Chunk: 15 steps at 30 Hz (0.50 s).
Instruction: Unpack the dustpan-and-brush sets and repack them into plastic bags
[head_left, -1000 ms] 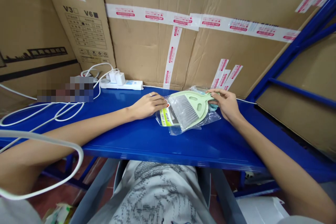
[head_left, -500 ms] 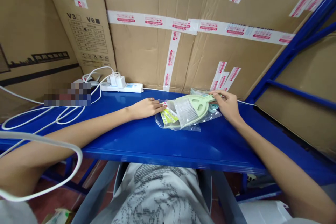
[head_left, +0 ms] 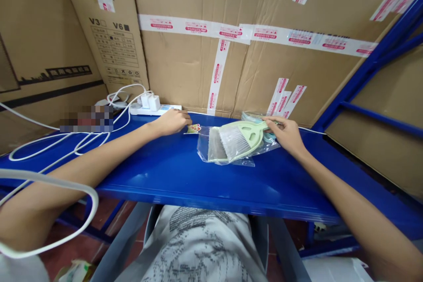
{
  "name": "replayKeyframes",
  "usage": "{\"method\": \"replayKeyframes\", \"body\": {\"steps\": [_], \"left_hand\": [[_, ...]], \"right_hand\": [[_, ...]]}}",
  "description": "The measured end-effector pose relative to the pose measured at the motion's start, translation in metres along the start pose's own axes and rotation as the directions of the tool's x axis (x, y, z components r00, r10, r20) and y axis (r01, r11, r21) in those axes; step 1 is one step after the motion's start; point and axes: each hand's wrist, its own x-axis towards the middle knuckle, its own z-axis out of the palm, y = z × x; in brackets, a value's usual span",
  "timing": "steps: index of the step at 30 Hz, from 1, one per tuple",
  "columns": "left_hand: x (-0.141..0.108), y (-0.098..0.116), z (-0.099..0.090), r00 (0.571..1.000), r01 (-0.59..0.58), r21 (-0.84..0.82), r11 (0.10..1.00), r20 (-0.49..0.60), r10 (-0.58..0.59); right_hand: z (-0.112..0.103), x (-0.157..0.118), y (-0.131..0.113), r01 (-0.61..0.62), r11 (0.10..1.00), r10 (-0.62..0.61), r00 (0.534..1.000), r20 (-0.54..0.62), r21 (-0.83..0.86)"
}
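My right hand (head_left: 284, 134) is closed on the handle of a pale green brush and dustpan set (head_left: 246, 136), whose bristles point left. Clear plastic wrapping (head_left: 202, 144) lies around the set's left end and beneath it. At the left, the fingers of my left hand (head_left: 175, 121) are bent together at the edge of a small printed card (head_left: 194, 129), near the power strip. The card's left part is hidden by the fingers. Behind the set, something light blue in clear plastic (head_left: 253, 117) is partly covered.
A white power strip (head_left: 135, 109) with plugs stands at the back left, with white cables (head_left: 77, 143) looping around it. Large cardboard sheets (head_left: 178, 66) rise behind the blue table (head_left: 185, 180). Blue metal bars (head_left: 350, 83) slope up at the right.
My left hand has moved left and back, away from the brush set, and the card has come with it. The yellow-green labels no longer show over the dustpan. My right hand has stayed at the handle.
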Motion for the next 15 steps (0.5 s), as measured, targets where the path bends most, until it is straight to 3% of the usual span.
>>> {"method": "replayKeyframes", "body": {"steps": [5,9,15], "left_hand": [[-0.004,-0.017,0.011,0.971,0.233,-0.227,0.946,0.101,-0.215],[-0.002,-0.014,0.024,0.966,0.25,-0.496,0.832,0.187,-0.178],[0.0,-0.01,0.03,0.939,0.333,-0.641,0.691,0.291,-0.182]], "right_hand": [[0.002,0.0,0.001,0.175,0.964,-0.159,0.983,0.093,-0.2],[0.004,-0.001,0.002,0.219,0.944,-0.184,0.97,0.157,-0.247],[0.006,-0.002,0.004,0.25,0.922,-0.199,0.961,0.193,-0.294]]}}
